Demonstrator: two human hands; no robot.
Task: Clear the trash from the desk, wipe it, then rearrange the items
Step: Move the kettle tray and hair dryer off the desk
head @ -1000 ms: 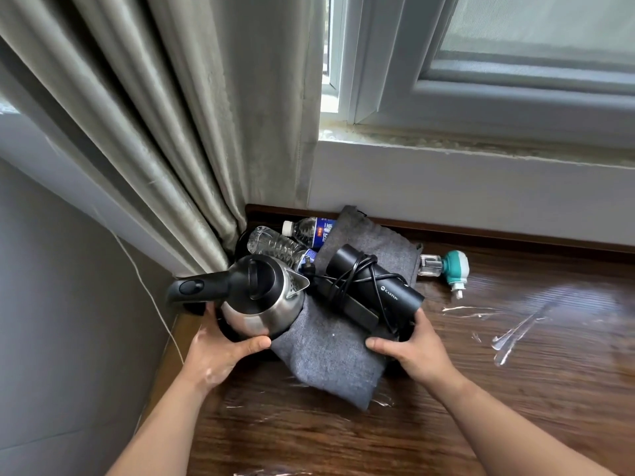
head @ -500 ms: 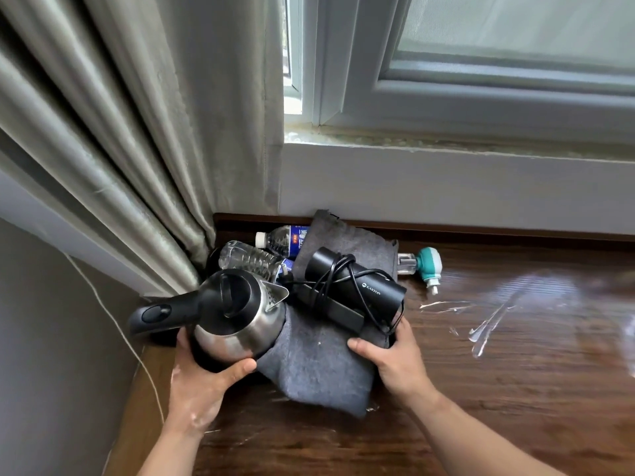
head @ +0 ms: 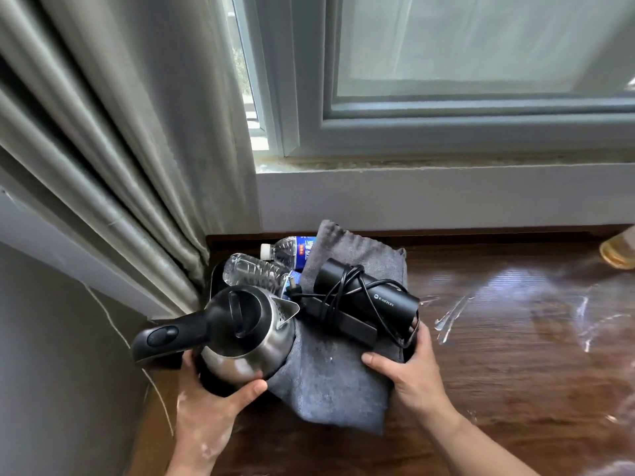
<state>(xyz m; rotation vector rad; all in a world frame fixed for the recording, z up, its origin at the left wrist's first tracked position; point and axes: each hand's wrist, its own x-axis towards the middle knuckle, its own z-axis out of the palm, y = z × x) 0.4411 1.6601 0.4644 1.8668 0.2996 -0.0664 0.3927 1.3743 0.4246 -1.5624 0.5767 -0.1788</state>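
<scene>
A steel kettle (head: 247,338) with a black handle and lid stands at the desk's far left corner. My left hand (head: 213,403) cups its base from the front. Beside it a grey cloth (head: 330,379) lies over what looks like a dark tray. On the cloth rests a black hair dryer (head: 374,300) wrapped in its cord. My right hand (head: 412,369) grips the right edge of the cloth and the tray under it, just below the dryer's nozzle. Two clear water bottles (head: 254,273) lie behind the kettle.
The dark wooden desk (head: 515,355) shines with wet streaks to the right. A yellowish container (head: 618,252) shows at the right edge. A grey curtain (head: 120,149) hangs at the left, a white windowsill wall (head: 429,197) runs behind, and a thin cord (head: 117,328) hangs down the left wall.
The kettle, cloth and dryer have shifted a little left and toward me with both hands still on them. The teal plug-in device has dropped out of sight.
</scene>
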